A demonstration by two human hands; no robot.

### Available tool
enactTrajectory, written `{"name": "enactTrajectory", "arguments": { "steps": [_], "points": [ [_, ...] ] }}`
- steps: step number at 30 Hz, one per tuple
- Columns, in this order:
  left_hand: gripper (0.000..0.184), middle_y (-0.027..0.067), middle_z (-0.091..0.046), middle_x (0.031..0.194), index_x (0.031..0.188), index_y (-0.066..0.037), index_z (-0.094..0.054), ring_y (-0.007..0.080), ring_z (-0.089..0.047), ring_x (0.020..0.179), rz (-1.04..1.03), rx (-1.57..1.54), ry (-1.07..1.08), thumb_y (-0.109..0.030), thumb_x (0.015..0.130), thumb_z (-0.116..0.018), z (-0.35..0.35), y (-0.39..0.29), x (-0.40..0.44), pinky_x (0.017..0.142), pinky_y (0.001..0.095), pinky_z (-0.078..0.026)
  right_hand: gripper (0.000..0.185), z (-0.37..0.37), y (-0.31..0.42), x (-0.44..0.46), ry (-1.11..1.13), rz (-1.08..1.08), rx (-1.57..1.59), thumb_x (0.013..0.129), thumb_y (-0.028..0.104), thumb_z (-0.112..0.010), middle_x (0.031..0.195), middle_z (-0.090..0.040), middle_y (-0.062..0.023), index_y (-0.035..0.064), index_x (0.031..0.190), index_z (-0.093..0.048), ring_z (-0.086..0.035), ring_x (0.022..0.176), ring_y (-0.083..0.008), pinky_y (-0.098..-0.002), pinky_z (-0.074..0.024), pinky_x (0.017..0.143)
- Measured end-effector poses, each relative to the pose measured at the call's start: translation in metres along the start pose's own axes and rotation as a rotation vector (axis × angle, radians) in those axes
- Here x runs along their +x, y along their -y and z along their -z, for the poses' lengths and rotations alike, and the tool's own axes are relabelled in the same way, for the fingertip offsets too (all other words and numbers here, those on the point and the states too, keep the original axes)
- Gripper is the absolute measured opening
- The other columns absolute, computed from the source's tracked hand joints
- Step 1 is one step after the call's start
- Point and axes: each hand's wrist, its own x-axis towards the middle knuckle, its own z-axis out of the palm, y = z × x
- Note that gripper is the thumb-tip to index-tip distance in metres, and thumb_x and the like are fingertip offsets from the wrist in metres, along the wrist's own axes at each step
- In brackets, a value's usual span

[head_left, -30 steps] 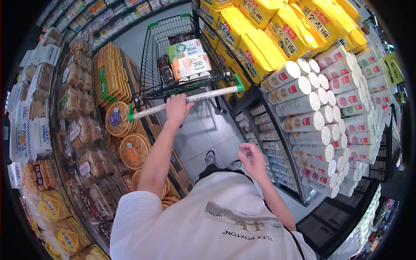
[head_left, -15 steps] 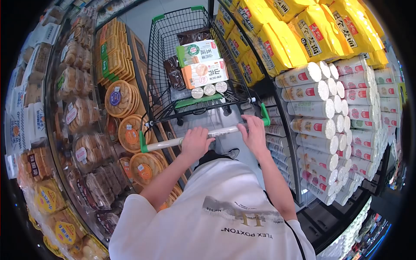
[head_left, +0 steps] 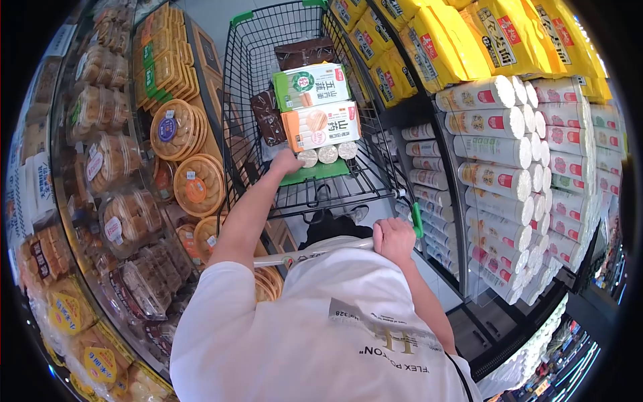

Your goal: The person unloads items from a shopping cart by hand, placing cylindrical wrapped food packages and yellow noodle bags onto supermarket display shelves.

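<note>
In the shopping cart (head_left: pixel 234 80) lie a green-and-white noodle pack (head_left: pixel 311 86) and an orange-and-white noodle pack (head_left: pixel 321 126). Three round white noodle-roll ends (head_left: pixel 327 153) stick out below the orange pack. My left hand (head_left: pixel 287 162) reaches into the cart, beside the leftmost roll end and at the lower left corner of the orange pack. Its fingers are mostly hidden, so contact is unclear. Wrapped round the right end of the cart handle (head_left: pixel 321 249) is my right hand (head_left: pixel 394 239). Dark brown packages (head_left: pixel 305 53) lie behind and left of the noodle packs.
To the left, shelves carry clear boxes of baked goods (head_left: pixel 124 218) and round tubs of biscuits (head_left: pixel 201 184). On the right, paper-wrapped noodle rolls (head_left: pixel 492 154) are stacked beneath yellow bags (head_left: pixel 445 47). The cart sits between both displays.
My left hand has let go of the handle and moved forward into the cart, beside the noodle rolls. The cart and handle are closer to my body. My right hand stays on the handle.
</note>
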Motion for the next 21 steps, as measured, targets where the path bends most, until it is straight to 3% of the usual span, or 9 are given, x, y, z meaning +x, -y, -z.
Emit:
{"name": "enactTrajectory", "arguments": {
  "steps": [4, 5, 8, 11, 15, 21],
  "points": [
    [0.069, 0.0206, -0.069, 0.125, 0.122, 0.004, -0.066, 0.0298, -0.068, 0.111, -0.013, -0.433, 0.061, -0.035, 0.069, -0.089, -0.054, -0.002, 0.01, 0.094, 0.0384, -0.054, 0.016, 0.0, 0.0, -0.016, 0.01, -0.018, -0.006, 0.084, 0.02, -0.068, 0.067, -0.056, -0.0049, 0.0106, 0.072, -0.065, -0.056, 0.064, -0.0257, -0.0403, -0.0415, 0.061],
    [0.072, 0.0208, -0.069, 0.124, 0.119, 0.004, -0.067, 0.0301, -0.068, 0.111, 0.068, -0.535, 0.029, -0.033, 0.064, -0.093, -0.064, -0.007, 0.009, 0.094, 0.0385, -0.054, 0.015, 0.001, 0.001, -0.02, 0.013, -0.021, -0.006, 0.084, 0.02, -0.068, 0.067, -0.055, -0.005, 0.0104, 0.072, -0.065, -0.055, 0.064, -0.0257, -0.0403, -0.0413, 0.061],
    [0.096, 0.0227, -0.063, 0.129, 0.127, 0.01, -0.055, 0.032, -0.063, 0.12, 0.154, -0.422, -0.094, -0.035, 0.053, -0.098, -0.117, 0.012, 0.049, 0.1, 0.0385, -0.052, 0.014, 0.002, 0.006, -0.026, 0.013, -0.029, 0.001, 0.083, 0.019, -0.069, 0.066, -0.054, -0.0051, 0.0101, 0.072, -0.064, -0.055, 0.063, -0.0255, -0.0402, -0.0407, 0.06],
    [0.108, 0.0236, -0.06, 0.133, 0.131, 0.008, -0.047, 0.0342, -0.06, 0.123, 0.266, -0.383, -0.129, -0.036, 0.048, -0.1, -0.119, 0.003, 0.038, 0.103, 0.0391, -0.051, 0.013, 0.004, 0.01, -0.033, 0.021, -0.041, 0.012, 0.083, 0.018, -0.069, 0.066, -0.053, -0.0052, 0.0101, 0.073, -0.064, -0.054, 0.063, -0.0255, -0.04, -0.0404, 0.06],
    [0.112, 0.0259, -0.062, 0.129, 0.132, 0.008, -0.046, 0.0373, -0.062, 0.12, 0.15, -0.339, -0.168, -0.038, 0.045, -0.101, -0.108, 0.007, 0.02, 0.101, 0.0434, -0.052, 0.013, 0.005, 0.011, -0.042, 0.018, -0.061, 0.015, 0.082, 0.017, -0.069, 0.066, -0.053, -0.0053, 0.01, 0.073, -0.064, -0.054, 0.062, -0.0255, -0.0398, -0.0399, 0.059],
    [0.094, 0.0253, -0.065, 0.125, 0.135, -0.004, -0.049, 0.0363, -0.064, 0.118, 0.165, -0.249, -0.062, -0.032, 0.058, -0.093, -0.088, 0.008, 0.001, 0.1, 0.0438, -0.052, 0.012, 0.003, 0.014, -0.048, 0.001, -0.085, 0.038, 0.081, 0.017, -0.069, 0.067, -0.053, -0.0052, 0.0101, 0.073, -0.063, -0.054, 0.063, -0.0253, -0.0396, -0.04, 0.059]
  ]
}}
